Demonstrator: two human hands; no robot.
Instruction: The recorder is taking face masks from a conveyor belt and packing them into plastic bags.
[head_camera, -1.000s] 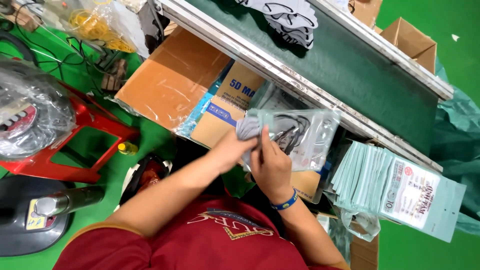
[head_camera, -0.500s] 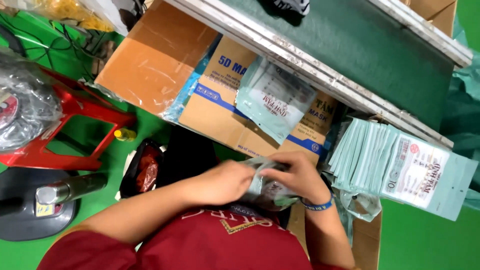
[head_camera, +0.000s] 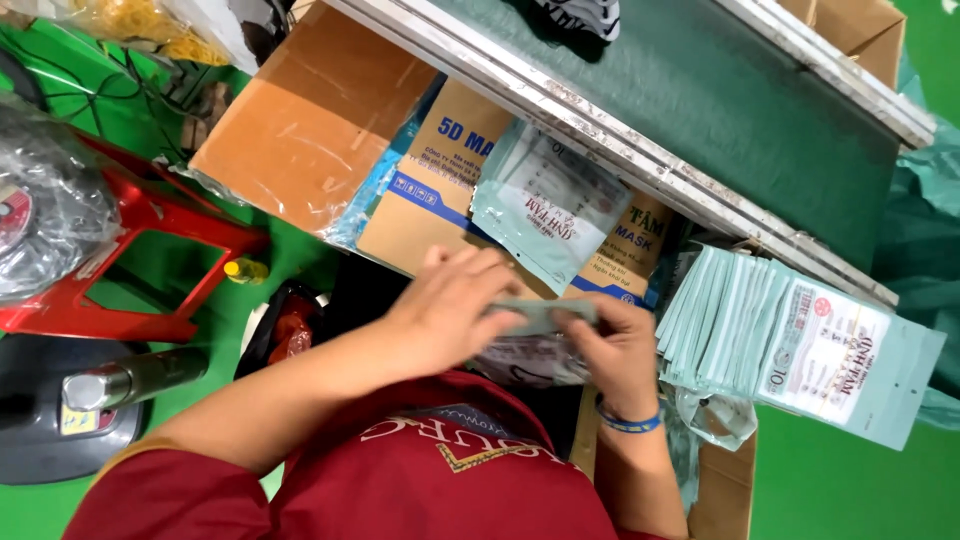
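Now pouch (head_camera: 540, 316) between both hands

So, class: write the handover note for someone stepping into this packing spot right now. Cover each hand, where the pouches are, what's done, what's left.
Left hand and right hand: both grip one pale green pouch, held flat over the lap with fingers closed on it.
A filled pouch lies on the printed cardboard box below the conveyor edge.
A stack of pouches sits to the right.
Done: at least one pouch laid on the box.
Left: the pouch in hand is not yet set down; whether it is filled or sealed cannot be seen.
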